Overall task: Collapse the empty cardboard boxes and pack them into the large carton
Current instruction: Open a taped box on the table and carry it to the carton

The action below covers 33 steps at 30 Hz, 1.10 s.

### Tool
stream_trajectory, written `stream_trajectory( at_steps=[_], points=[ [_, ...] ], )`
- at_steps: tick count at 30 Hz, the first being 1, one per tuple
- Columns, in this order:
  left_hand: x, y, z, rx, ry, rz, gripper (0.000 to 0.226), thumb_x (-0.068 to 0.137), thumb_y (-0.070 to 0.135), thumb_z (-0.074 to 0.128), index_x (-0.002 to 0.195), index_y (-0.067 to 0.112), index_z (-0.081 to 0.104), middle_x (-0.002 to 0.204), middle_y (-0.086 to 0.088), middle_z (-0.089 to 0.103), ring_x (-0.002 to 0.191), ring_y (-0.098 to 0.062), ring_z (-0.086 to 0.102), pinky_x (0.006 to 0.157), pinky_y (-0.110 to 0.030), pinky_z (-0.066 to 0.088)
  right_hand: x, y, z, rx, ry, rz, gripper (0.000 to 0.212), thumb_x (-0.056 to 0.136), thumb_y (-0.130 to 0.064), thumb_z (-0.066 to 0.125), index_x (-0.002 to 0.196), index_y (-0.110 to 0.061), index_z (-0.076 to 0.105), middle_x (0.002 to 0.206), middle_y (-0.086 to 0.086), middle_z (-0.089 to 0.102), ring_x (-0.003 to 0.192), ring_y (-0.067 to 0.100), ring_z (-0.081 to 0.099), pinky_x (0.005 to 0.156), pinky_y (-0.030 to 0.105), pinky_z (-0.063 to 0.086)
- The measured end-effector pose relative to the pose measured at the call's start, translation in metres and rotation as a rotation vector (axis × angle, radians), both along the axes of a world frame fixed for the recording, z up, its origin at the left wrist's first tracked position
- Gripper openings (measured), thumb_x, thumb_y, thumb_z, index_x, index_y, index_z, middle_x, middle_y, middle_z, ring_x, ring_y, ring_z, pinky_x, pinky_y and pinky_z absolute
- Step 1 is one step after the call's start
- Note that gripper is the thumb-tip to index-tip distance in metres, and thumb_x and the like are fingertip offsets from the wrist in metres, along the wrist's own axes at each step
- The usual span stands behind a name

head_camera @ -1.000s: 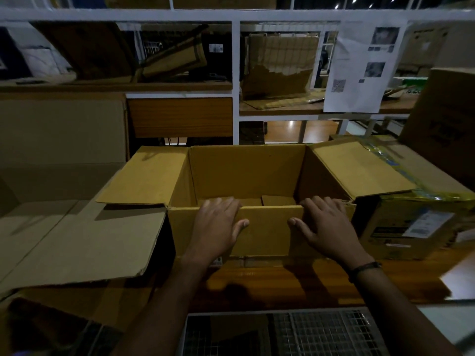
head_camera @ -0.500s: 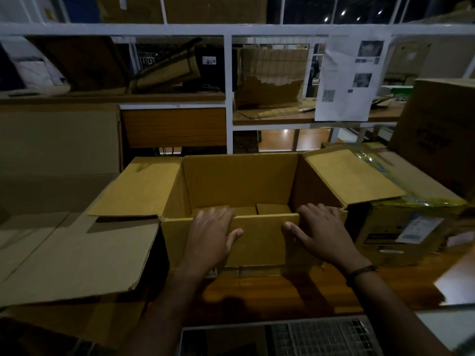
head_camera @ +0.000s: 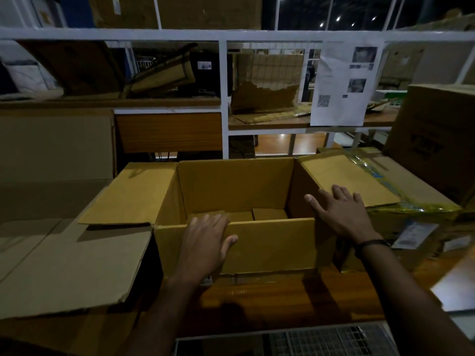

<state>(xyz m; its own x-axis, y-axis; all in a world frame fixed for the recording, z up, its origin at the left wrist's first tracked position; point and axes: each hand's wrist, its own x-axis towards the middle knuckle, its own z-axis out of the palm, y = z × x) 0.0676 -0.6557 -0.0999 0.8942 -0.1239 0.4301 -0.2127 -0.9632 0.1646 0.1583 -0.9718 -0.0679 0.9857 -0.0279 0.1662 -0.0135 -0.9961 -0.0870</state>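
The left hand (head_camera: 205, 242) lies palm-down against the near wall of the open brown cardboard box (head_camera: 270, 247). Its straight fingers reach the wall's top rim and its thumb is spread on the outer face; it clasps nothing. The right hand (head_camera: 341, 214) is spread flat, fingers splayed, on the box's near right corner where the right flap (head_camera: 341, 176) folds outward. The box stands upright near the middle of the brown wooden table (head_camera: 257, 299), with its left flap (head_camera: 128, 194) also folded out. Inside, only its folded bottom flaps (head_camera: 270, 214) show; the near wall hides part of the floor.

Just beside the box to the right, partly under the right flap, sits a brown cardboard box sealed with yellow tape (head_camera: 401, 183); what it holds cannot be seen. Over the table's left edge lies a flattened grey-brown cardboard sheet (head_camera: 72, 265). A white printed paper sheet (head_camera: 341, 86) hangs on the white shelf frame behind. The dim light blurs the shelf contents.
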Motion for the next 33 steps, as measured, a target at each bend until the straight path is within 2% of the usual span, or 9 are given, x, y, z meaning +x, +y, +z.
stream_trajectory(
  at_steps=[3, 7, 9, 11, 13, 18, 24, 30, 33],
  points=[
    [-0.002, -0.002, 0.010, -0.052, 0.115, 0.035, 0.033, 0.096, 0.056, 0.058, 0.120, 0.033, 0.058, 0.118, 0.013, 0.060, 0.110, -0.012, 0.052, 0.102, -0.037, 0.040, -0.011, 0.014, -0.003, -0.027, 0.016, 0.012, 0.101, 0.084, -0.080, -0.007, 0.156, -0.024, 0.037, 0.169, 0.017, 0.011, 0.157, 0.029, 0.001, 0.124, 0.055, -0.003],
    [0.005, 0.012, 0.041, -0.364, 0.294, 0.128, 0.036, 0.091, 0.065, 0.060, 0.114, 0.038, 0.064, 0.118, 0.012, 0.063, 0.107, -0.013, 0.060, 0.094, -0.042, 0.053, -0.028, 0.029, -0.012, -0.010, -0.060, 0.039, 0.098, 0.089, -0.076, -0.010, 0.151, -0.025, 0.045, 0.168, 0.019, 0.014, 0.157, 0.029, 0.000, 0.126, 0.051, -0.003],
    [0.017, 0.037, 0.051, -0.217, 0.217, 0.284, 0.054, 0.092, 0.070, 0.053, 0.131, 0.033, 0.059, 0.138, 0.002, 0.058, 0.126, -0.021, 0.054, 0.106, -0.047, 0.045, -0.027, 0.031, -0.011, -0.019, -0.061, 0.020, 0.098, 0.090, -0.077, -0.008, 0.148, -0.024, 0.050, 0.168, 0.019, 0.016, 0.157, 0.029, 0.003, 0.127, 0.049, 0.000],
    [0.029, 0.063, 0.052, -0.025, 0.253, 0.439, 0.078, 0.093, 0.076, 0.043, 0.150, 0.022, 0.046, 0.160, -0.009, 0.039, 0.149, -0.031, 0.032, 0.121, -0.052, 0.026, -0.025, 0.032, -0.010, -0.051, -0.060, 0.008, 0.099, 0.090, -0.076, -0.009, 0.139, -0.022, 0.059, 0.167, 0.021, 0.019, 0.157, 0.030, 0.007, 0.127, 0.048, 0.004],
    [0.034, 0.077, 0.047, -0.031, 0.333, 0.496, 0.090, 0.094, 0.077, 0.036, 0.159, 0.015, 0.032, 0.168, -0.015, 0.022, 0.154, -0.035, 0.021, 0.124, -0.053, 0.020, -0.023, 0.034, -0.009, -0.075, -0.082, 0.001, 0.103, 0.090, -0.076, -0.011, 0.129, -0.021, 0.067, 0.165, 0.023, 0.024, 0.155, 0.032, 0.012, 0.127, 0.049, 0.009],
    [0.033, 0.075, 0.042, -0.056, 0.294, 0.487, 0.087, 0.098, 0.073, 0.031, 0.160, 0.012, 0.028, 0.169, -0.015, 0.019, 0.154, -0.034, 0.022, 0.121, -0.050, 0.026, -0.018, 0.038, -0.010, -0.087, -0.125, -0.006, 0.116, 0.084, -0.078, -0.022, 0.120, -0.019, 0.072, 0.160, 0.024, 0.033, 0.152, 0.034, 0.020, 0.124, 0.050, 0.015],
    [0.023, 0.078, 0.024, -0.057, 0.213, 0.449, 0.086, 0.097, 0.077, 0.016, 0.146, 0.018, 0.054, 0.170, -0.014, 0.014, 0.156, -0.033, 0.014, 0.125, -0.049, 0.014, -0.031, 0.044, -0.028, -0.011, -0.243, 0.008, 0.096, 0.095, -0.070, -0.009, 0.125, -0.022, 0.068, 0.156, 0.018, 0.043, 0.151, 0.034, 0.025, 0.124, 0.054, 0.015],
    [0.019, 0.078, 0.025, -0.052, 0.216, 0.422, 0.086, 0.094, 0.080, 0.016, 0.147, 0.023, 0.054, 0.171, -0.012, 0.014, 0.157, -0.031, 0.013, 0.125, -0.048, 0.014, -0.059, 0.080, -0.036, 0.000, -0.217, 0.220, 0.083, 0.099, -0.070, 0.001, 0.146, -0.022, 0.051, 0.159, 0.004, 0.042, 0.153, 0.024, 0.023, 0.127, 0.049, 0.009],
    [0.024, 0.082, 0.031, -0.041, 0.252, 0.426, 0.085, 0.095, 0.079, 0.021, 0.148, 0.021, 0.053, 0.170, -0.011, 0.018, 0.156, -0.032, 0.018, 0.124, -0.050, 0.019, -0.065, 0.103, -0.037, 0.024, -0.248, 0.307, 0.079, 0.101, -0.068, 0.005, 0.133, -0.021, 0.060, 0.132, 0.001, 0.062, 0.131, 0.021, 0.049, 0.124, 0.046, 0.020]
  ],
)
